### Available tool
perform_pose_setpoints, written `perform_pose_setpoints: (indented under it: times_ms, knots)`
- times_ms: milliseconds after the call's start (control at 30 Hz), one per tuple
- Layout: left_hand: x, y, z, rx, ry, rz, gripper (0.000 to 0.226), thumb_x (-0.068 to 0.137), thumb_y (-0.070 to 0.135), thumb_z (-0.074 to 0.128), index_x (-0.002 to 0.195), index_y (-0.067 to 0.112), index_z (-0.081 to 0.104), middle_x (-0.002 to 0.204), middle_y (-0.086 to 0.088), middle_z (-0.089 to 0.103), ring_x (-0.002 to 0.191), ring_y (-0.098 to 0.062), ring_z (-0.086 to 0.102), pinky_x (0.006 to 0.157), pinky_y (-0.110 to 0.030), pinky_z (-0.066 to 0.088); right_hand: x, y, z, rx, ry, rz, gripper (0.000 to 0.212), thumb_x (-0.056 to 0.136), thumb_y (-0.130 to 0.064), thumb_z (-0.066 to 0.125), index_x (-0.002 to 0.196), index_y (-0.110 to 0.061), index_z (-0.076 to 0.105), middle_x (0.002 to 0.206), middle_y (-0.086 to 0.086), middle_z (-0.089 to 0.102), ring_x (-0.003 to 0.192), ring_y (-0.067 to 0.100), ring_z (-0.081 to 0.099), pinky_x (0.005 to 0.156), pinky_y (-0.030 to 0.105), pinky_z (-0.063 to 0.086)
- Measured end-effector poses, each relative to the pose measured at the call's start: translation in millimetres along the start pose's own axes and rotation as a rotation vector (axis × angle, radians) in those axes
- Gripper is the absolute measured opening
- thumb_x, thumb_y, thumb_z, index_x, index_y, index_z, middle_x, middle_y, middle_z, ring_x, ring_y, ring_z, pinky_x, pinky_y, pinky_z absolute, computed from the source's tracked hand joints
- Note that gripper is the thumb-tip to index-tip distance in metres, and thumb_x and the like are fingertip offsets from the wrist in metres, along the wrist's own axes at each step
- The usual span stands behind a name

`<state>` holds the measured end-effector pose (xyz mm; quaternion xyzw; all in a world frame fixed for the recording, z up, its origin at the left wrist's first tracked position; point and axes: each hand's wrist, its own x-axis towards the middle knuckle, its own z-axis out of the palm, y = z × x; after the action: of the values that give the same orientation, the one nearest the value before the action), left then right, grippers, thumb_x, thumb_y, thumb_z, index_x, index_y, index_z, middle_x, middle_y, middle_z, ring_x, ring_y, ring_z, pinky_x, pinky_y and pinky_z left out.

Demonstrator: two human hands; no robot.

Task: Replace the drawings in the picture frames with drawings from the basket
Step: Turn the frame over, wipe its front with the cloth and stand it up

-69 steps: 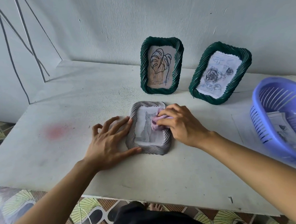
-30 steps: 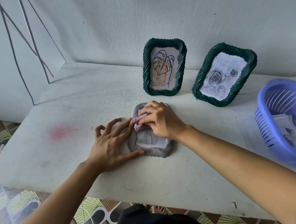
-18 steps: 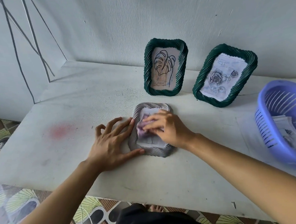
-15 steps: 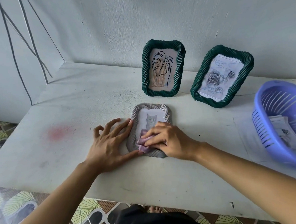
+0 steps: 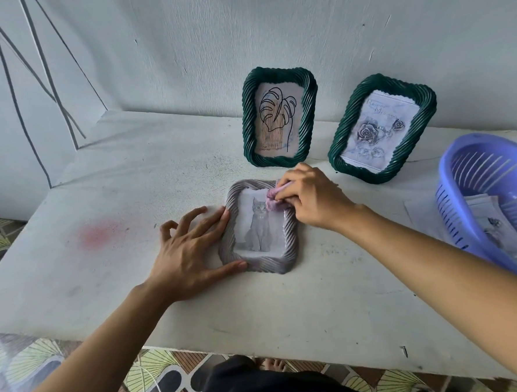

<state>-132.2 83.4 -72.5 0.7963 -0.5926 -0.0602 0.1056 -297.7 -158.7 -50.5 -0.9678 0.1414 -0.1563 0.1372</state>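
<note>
Fingers of the right hand (image 5: 315,198) pinch a pink cloth (image 5: 274,200) on the grey frame (image 5: 291,239); left hand (image 5: 188,251) fingers, spread, brace it; green frames (image 5: 309,123) stand just beyond, basket (image 5: 445,181) to the right

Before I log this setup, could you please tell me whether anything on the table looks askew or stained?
Two things. The green frame with the rose drawing leans tilted to the right, unlike the upright leaf frame beside it. A pink smudge stains the table left of the left hand.
</note>
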Motion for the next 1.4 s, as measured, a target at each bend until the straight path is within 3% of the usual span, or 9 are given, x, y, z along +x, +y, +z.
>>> perform_pose_setpoints:
  times_ms: [233,400,467,667,800,967,1133,1267,1400]
  knots:
    - [1,2,-3,0.007,-0.036,0.003,0.099,0.077,0.094,0.035,0.158,0.039,0.018,0.16,0.027,0.024,0.15,-0.012,0.016,0.105,-0.047,0.019,23,-26,27,-0.002,0.155,-0.007,0.024,0.088,-0.009,0.057,0.1,-0.005,0.077,0.092,0.01,0.067,0.084,0.032,0.053,0.07,0.045,0.05]
    - [3,3,-6,-0.008,-0.017,0.013,0.1,0.076,0.094,0.039,0.157,0.039,0.023,0.158,0.024,0.031,0.148,-0.014,0.024,0.102,-0.044,0.023,19,-51,42,0.154,0.156,-0.025,0.026,0.082,-0.001,0.072,0.104,-0.012,0.078,0.097,0.006,0.068,0.09,0.029,0.057,0.081,0.024,0.039]
    - [2,3,-6,-0.061,-0.013,-0.015,0.096,0.075,0.094,0.038,0.155,0.042,0.028,0.158,0.024,0.03,0.147,-0.009,0.023,0.102,-0.04,0.022,11,-52,38,0.266,0.2,0.028,0.029,0.081,-0.002,0.074,0.108,-0.013,0.077,0.103,0.005,0.068,0.096,0.027,0.06,0.09,0.029,0.047]
    - [11,33,-21,-0.612,0.228,-0.295,0.056,0.089,0.076,0.038,0.11,0.036,0.071,0.114,0.014,0.066,0.11,-0.007,0.058,0.095,-0.045,0.047,-13,-55,2,0.693,0.393,0.307,0.033,0.079,-0.008,0.081,0.112,-0.01,0.075,0.116,-0.001,0.067,0.111,0.009,0.063,0.101,0.037,0.051]
    - [22,73,-52,-1.092,0.126,-0.296,0.046,0.095,0.053,0.051,0.102,0.015,0.076,0.096,-0.002,0.075,0.09,-0.01,0.067,0.075,-0.019,0.051,-23,-64,-14,0.877,0.369,0.348,0.031,0.087,-0.016,0.075,0.118,-0.011,0.072,0.123,-0.005,0.065,0.119,0.007,0.059,0.101,0.034,0.051]
    - [36,95,-57,-1.247,0.131,-0.333,0.019,0.097,0.025,0.062,0.103,0.01,0.073,0.093,-0.006,0.078,0.08,-0.007,0.07,0.061,-0.013,0.049,-32,-65,-17,0.762,0.407,0.292,0.027,0.094,-0.006,0.064,0.119,-0.013,0.072,0.121,-0.007,0.063,0.12,0.009,0.058,0.099,0.035,0.052]
    - [40,86,-52,-1.208,0.186,-0.448,0.016,0.098,0.022,0.063,0.102,0.011,0.074,0.092,-0.007,0.078,0.087,-0.027,0.073,0.07,-0.044,0.058,-41,-54,-14,0.644,0.465,0.313,0.024,0.085,-0.001,0.074,0.106,-0.014,0.075,0.106,-0.003,0.062,0.089,0.013,0.067,0.074,0.023,0.054]
    - [30,56,-51,-1.232,0.225,-0.519,0.015,0.099,0.015,0.06,0.104,0.009,0.073,0.095,-0.008,0.076,0.085,-0.024,0.068,0.071,-0.037,0.051,-47,-44,-12,0.684,0.399,0.387,0.024,0.085,0.001,0.073,0.102,-0.016,0.076,0.102,-0.008,0.066,0.087,0.011,0.067,0.068,0.02,0.053]
    - [13,12,-63,-1.203,0.343,-0.59,0.015,0.096,0.015,0.064,0.101,0.003,0.072,0.082,-0.009,0.072,0.071,-0.018,0.061,0.062,-0.027,0.049,-52,-32,0,0.531,0.335,0.409,0.018,0.088,-0.013,0.072,0.105,-0.019,0.075,0.102,-0.01,0.069,0.097,0.006,0.064,0.082,0.019,0.049]
